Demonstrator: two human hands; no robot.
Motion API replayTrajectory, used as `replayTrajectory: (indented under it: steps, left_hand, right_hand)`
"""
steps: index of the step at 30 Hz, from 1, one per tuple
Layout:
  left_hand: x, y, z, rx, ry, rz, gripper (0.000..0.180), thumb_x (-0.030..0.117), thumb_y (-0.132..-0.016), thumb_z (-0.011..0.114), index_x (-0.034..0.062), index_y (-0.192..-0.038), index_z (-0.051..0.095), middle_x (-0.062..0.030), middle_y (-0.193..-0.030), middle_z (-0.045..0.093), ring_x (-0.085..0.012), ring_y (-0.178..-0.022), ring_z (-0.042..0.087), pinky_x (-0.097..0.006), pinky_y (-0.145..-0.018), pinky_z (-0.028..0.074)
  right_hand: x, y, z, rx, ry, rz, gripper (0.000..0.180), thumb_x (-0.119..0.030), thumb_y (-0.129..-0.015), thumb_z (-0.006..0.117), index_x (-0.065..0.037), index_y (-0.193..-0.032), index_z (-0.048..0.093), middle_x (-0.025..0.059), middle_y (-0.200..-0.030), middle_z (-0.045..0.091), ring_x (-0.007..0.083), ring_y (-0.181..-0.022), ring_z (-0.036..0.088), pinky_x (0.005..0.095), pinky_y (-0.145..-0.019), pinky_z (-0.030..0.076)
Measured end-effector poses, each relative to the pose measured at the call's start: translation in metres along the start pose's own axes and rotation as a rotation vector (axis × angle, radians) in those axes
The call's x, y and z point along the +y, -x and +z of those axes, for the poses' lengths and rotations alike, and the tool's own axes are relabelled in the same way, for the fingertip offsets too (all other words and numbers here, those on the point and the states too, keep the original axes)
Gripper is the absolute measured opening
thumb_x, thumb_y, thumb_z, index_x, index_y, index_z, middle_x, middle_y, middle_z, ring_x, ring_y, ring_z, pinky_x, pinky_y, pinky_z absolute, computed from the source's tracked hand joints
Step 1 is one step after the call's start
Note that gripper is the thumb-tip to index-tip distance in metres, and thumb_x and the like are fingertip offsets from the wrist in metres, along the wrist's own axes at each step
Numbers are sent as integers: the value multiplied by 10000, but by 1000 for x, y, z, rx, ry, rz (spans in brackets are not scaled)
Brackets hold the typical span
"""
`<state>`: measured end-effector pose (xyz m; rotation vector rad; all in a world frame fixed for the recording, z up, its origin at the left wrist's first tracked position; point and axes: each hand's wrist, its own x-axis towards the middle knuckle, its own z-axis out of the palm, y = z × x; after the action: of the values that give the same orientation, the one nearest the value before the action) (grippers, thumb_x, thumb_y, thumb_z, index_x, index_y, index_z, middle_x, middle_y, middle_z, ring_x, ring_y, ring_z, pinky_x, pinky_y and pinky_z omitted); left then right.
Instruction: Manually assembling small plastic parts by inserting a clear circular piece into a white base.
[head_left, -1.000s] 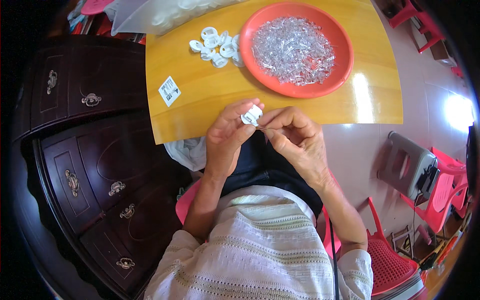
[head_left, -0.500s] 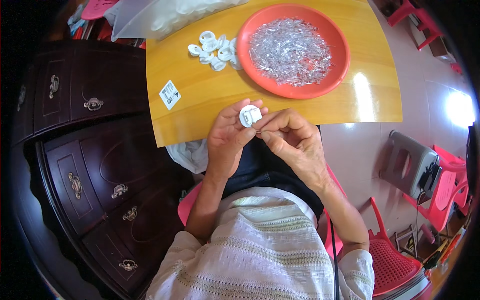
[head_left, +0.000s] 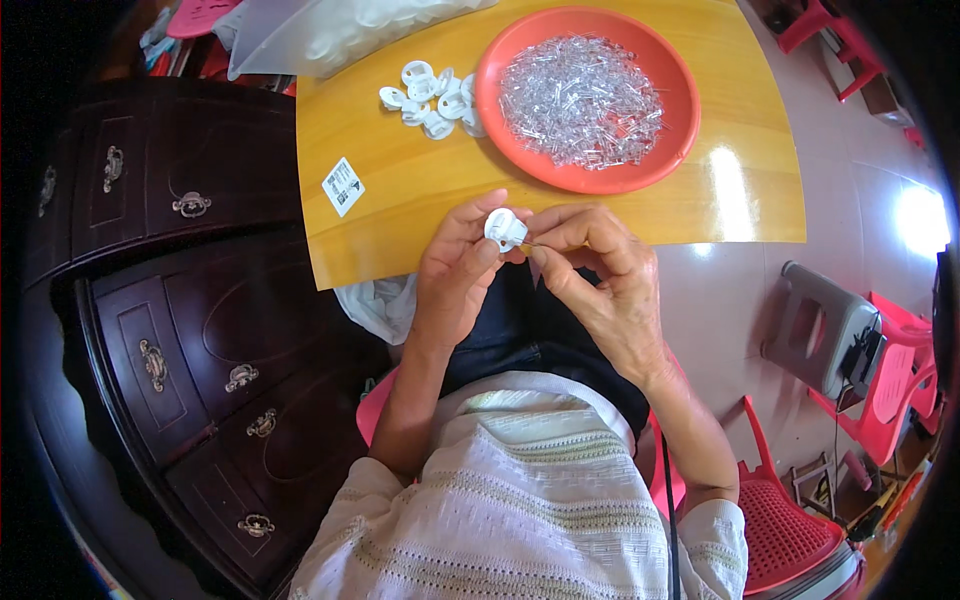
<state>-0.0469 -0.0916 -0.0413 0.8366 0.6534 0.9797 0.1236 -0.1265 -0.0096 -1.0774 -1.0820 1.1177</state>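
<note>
- My left hand (head_left: 455, 275) pinches the small white plastic piece (head_left: 505, 229) btwn thumb & fingers, just above the near edge of the counter (head_left: 400, 190).
- Right hand (head_left: 600, 275) has its grip pressed together right beside the piece, on sth thin; too small to tell what.
- Judging: keep the piece steady, opening facing right, feed in straight.
- Spare white pieces (head_left: 432, 98) sit far left of the red plate (head_left: 680, 130) w/ clear bits (head_left: 580, 100).

The single head view looks steeply down from above the seated person, close over the left hand (head_left: 455, 275) and right hand (head_left: 600, 275) meeting at mid-frame, with the yellow table (head_left: 420, 190) beyond them and fisheye bending toward the rim.
</note>
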Motion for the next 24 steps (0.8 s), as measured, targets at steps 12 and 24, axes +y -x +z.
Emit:
replayTrajectory:
  steps: [12,24]
  left_hand:
    - [1,1,1,-5,-33,-38,387,178,-974,534,-19,-1304,483,-146,-1192,599,-166,-1032,571,-316,-891,454]
    - [8,1,1,-22,-65,-51,374,163,-977,534,-33,-1294,498,-122,-1152,611,-147,-984,569,-296,-873,458]
  right_hand:
    - [-3,2,-1,-6,43,59,77,13,-823,646,22,-883,598,101,-913,668,157,-779,665,258,-648,544]
    - [-5,3,-1,-17,67,95,94,1,-825,663,16,-899,606,93,-903,683,158,-772,669,273,-668,557]
